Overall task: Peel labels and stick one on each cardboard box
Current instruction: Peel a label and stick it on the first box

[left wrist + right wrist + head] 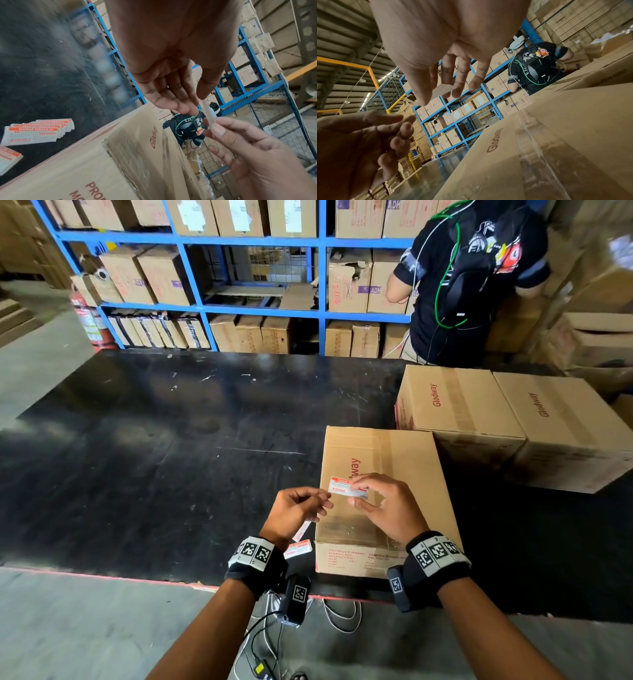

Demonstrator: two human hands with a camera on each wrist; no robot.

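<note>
A white label with a red header (347,487) hangs just above the near cardboard box (394,460). My right hand (354,491) pinches its right part between thumb and fingers. My left hand (323,499) pinches its left end. In the left wrist view the label (209,116) shows edge-on, between my left hand (200,104) and my right hand (212,129). The right wrist view shows its pale back (444,88) in my right hand (436,94), with my left hand (406,119) at the lower left. A white strip (303,530) shows under my left hand.
Fanned label stacks (34,134) lie on the black table (171,457), left of the near box. Two more taped boxes (459,405) (561,419) stand at the right. Another person (469,285) stands behind them by the blue shelves (239,309).
</note>
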